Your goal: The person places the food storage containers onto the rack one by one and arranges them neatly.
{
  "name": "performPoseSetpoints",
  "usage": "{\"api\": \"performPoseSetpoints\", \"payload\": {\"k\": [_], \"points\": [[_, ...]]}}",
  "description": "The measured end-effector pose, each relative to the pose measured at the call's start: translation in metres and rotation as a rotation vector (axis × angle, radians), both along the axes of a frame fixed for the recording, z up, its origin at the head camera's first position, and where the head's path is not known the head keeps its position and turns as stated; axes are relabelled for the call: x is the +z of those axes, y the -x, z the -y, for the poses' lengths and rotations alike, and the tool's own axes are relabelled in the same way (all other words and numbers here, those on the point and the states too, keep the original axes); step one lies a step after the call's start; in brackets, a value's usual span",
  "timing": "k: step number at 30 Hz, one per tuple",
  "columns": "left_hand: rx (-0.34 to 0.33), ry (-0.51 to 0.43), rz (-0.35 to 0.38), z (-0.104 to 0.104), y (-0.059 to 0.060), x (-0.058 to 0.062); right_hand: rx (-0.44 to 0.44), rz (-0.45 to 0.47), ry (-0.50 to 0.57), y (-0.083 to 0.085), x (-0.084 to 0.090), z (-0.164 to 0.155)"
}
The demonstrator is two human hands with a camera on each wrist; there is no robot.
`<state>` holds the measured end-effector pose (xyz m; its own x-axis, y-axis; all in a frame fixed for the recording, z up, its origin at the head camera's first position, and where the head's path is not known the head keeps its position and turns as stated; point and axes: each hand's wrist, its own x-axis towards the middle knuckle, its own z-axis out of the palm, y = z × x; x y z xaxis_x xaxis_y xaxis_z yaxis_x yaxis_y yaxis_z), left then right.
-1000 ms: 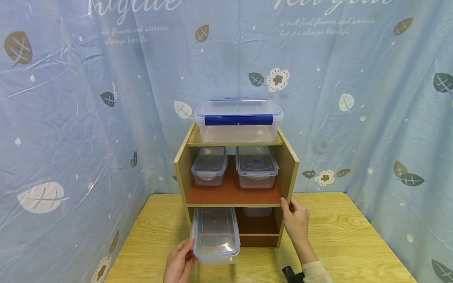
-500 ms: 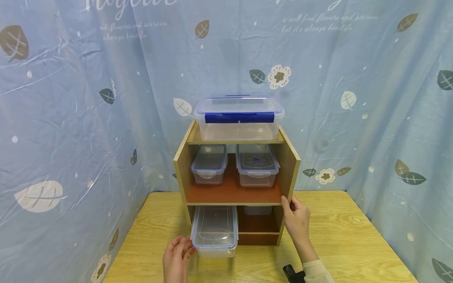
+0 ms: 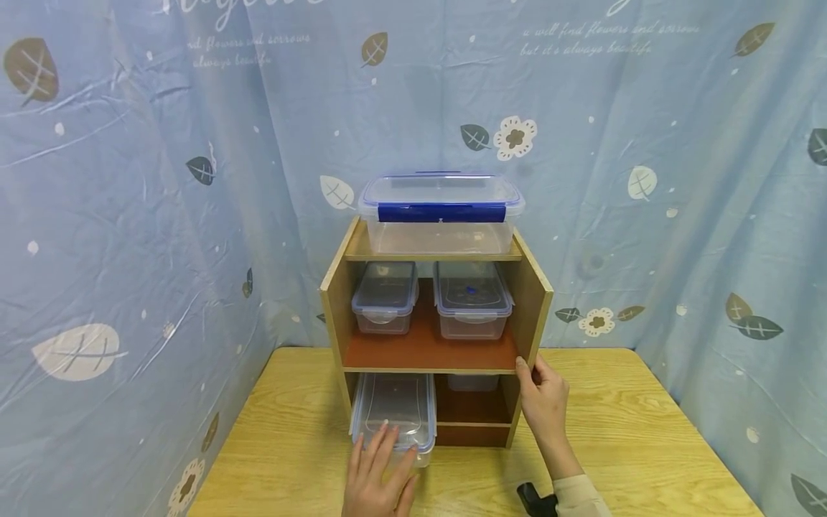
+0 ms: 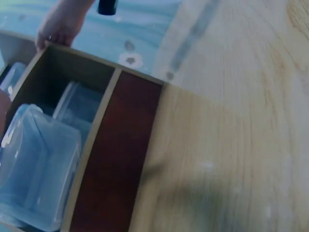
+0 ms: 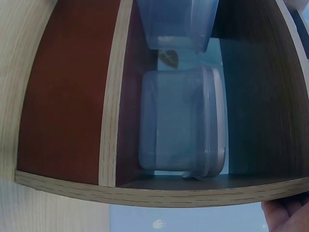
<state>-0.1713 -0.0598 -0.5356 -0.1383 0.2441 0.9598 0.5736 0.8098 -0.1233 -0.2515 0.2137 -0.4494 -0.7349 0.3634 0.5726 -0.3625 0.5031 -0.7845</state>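
- Left hand laid flat, fingers straight and spread, on the lid of the clear container at the near left, gripping nothing
- Container part-way into the bottom left compartment of the wooden shelf unit, near end jutting over the table
- Right hand curled round the shelf unit's near right edge, thumb on the front, steadying it
- Could jam: a skewed shove from the flat palm would wedge a corner against the centre divider or left wall
- Could slip: nothing curled round the smooth lid, so fingers may skate across it
- Could shift the whole unit far-ward if the right hand's hold eases, shaking the large blue-latched container on top
- Could nudge the two small containers on the middle shelf by the same jolt
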Motion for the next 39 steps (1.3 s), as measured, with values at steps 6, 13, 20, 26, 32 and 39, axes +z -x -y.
{"api": "performPoseSetpoints", "payload": {"k": [6, 13, 20, 26, 32, 39], "points": [[0.08, 0.096, 0.163, -0.005, -0.004, 0.002, -0.004, 0.008, -0.006, -0.001, 0.001, -0.001], [0.15, 0.139, 0.325, -0.004, -0.006, 0.01, 0.003, 0.012, 0.003, 0.0, 0.001, -0.001], [0.243, 0.191, 0.498, -0.005, -0.004, 0.021, 0.008, 0.017, 0.007, 0.0, 0.0, -0.001], [0.225, 0.212, 0.649, -0.003, -0.001, 0.03, 0.002, 0.011, 0.006, 0.001, 0.0, -0.001], [0.217, 0.249, 0.77, 0.001, 0.004, 0.039, -0.001, 0.004, 0.007, 0.001, 0.0, 0.0], [0.231, 0.277, 0.811, 0.004, 0.016, 0.042, -0.003, 0.02, 0.008, 0.0, 0.0, -0.001]]}}
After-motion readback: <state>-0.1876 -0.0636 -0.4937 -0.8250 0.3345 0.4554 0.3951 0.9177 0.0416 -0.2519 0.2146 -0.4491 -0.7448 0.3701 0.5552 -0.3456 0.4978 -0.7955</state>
